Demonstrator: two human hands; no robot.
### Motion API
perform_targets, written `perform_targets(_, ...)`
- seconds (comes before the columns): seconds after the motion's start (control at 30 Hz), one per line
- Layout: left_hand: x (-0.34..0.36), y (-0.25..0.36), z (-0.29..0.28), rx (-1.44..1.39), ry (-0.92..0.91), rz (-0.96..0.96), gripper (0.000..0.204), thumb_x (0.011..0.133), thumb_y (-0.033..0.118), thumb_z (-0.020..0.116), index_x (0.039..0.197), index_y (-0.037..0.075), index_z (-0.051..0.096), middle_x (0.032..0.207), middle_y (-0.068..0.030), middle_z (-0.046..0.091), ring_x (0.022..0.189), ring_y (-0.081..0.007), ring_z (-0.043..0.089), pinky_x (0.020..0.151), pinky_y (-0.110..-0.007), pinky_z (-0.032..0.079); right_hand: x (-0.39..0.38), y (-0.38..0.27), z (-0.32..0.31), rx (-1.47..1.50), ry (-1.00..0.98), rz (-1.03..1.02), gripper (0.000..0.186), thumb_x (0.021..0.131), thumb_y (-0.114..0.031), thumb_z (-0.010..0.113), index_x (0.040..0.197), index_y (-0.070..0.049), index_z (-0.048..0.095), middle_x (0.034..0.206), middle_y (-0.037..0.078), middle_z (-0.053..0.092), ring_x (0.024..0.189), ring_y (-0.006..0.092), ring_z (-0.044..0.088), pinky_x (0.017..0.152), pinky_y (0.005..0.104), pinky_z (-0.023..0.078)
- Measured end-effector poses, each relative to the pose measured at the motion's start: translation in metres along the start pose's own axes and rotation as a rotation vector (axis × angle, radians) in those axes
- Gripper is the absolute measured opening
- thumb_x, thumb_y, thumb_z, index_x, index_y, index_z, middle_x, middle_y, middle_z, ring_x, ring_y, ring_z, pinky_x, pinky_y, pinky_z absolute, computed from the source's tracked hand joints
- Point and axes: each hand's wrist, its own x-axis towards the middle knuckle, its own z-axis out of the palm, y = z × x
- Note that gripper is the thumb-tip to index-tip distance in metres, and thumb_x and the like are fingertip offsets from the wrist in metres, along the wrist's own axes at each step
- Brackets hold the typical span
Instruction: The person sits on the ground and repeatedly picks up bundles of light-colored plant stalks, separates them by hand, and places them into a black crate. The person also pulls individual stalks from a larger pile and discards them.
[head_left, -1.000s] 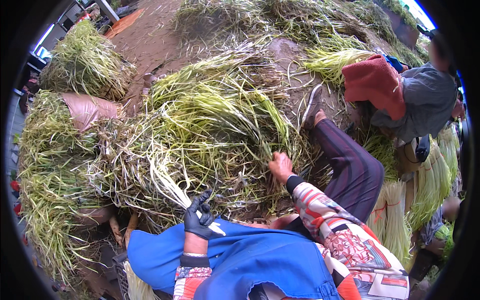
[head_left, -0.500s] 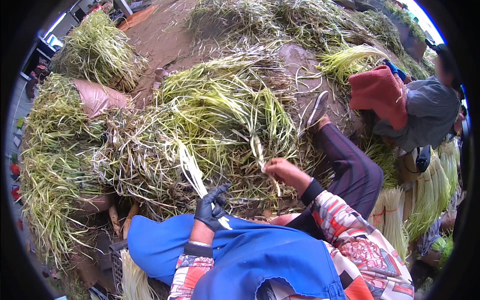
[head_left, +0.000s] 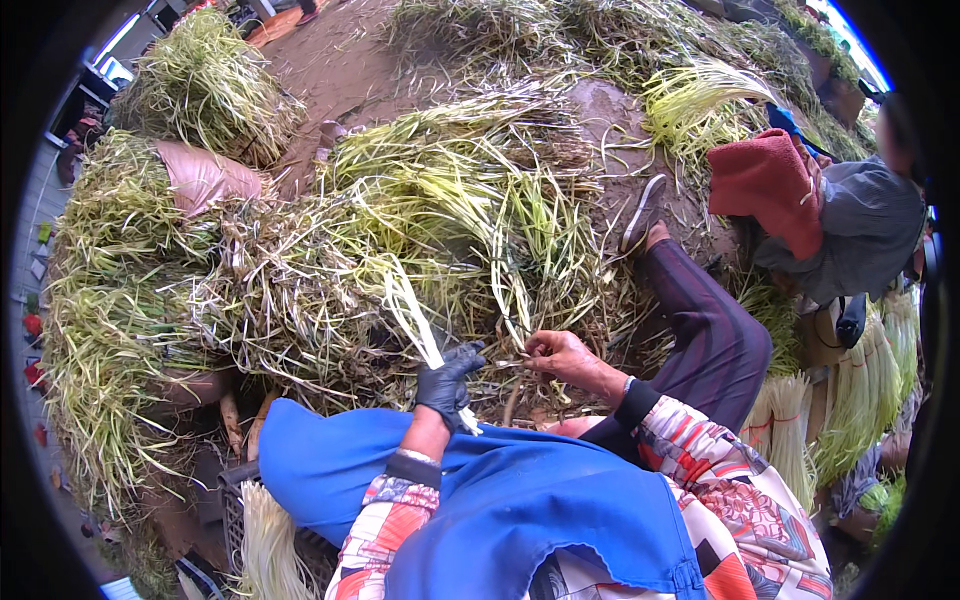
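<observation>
The bundle of pale stalks (head_left: 412, 312) is just left of view centre, toward 9 o'clock, its leaf ends pointing to 11 o'clock and white ends to 5 o'clock. The black-gloved left hand (head_left: 447, 384), at 7 o'clock, is closed around its lower part. The bare right hand (head_left: 567, 356), at 4 o'clock, pinches the near end of some long stalks (head_left: 512, 298), which run toward 12 o'clock into the loose pile of yellow-green stalks (head_left: 430, 180). The 2 hands are near each other, not touching. A blue apron (head_left: 470, 510) covers the lap at 6 o'clock. A leafy heap (head_left: 115, 350) occupies 9 o'clock. At 8 o'clock, a dark crate (head_left: 231, 515) adjoins pale cut stalks (head_left: 268, 545). Tied bundles (head_left: 788, 420) stand at 4 o'clock. A co-worker (head_left: 865, 225), with a red cloth (head_left: 762, 185), sits between 2 and 3 o'clock.
</observation>
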Motion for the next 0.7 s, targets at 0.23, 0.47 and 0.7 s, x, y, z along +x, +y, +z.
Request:
perform_targets(0.23, 0.038, -0.021, 0.025, 0.164, 0.034, -0.019, 0.018, 0.087, 0.02, 0.072, 0.099, 0.007, 0.073, 0.081, -0.0029, 0.071, 0.035, -0.0041, 0.033, 0.033, -0.022, 0.023, -0.008, -0.014, 0.022, -0.473, 0.042, -0.08, 0.015, 0.082, -0.009, 0.063, 0.096, -0.005, 0.067, 0.075, 0.009, 0.063, 0.068, 0.0187, 0.06, 0.065, 0.0334, 0.049)
perform_targets(0.47, 0.048, -0.013, 0.035, 0.07, 0.024, -0.101, 0.024, 0.087, 0.025, 0.07, 0.101, 0.005, 0.073, 0.08, -0.0025, 0.071, 0.035, -0.004, 0.032, 0.034, -0.022, 0.022, -0.022, -0.029, 0.03, -0.828, 0.121, -0.285, 0.027, 0.087, -0.028, 0.065, 0.109, -0.012, 0.061, 0.097, 0.016, 0.057, 0.085, 0.0345, 0.062, 0.074, 0.0453, 0.051)
perform_targets(0.7, 0.024, -0.008, 0.032, 0.094, -0.06, 0.007, 0.016, 0.088, 0.018, 0.064, 0.096, 0.005, 0.071, 0.077, -0.0071, 0.071, 0.035, -0.0049, 0.038, 0.032, -0.022, 0.024, 0.038, -0.041, 0.025, -0.286, 0.154, 0.082, 0.059, 0.087, -0.057, 0.06, 0.108, -0.003, 0.068, 0.107, 0.017, 0.063, 0.1, 0.0277, 0.059, 0.091, 0.0381, 0.044)
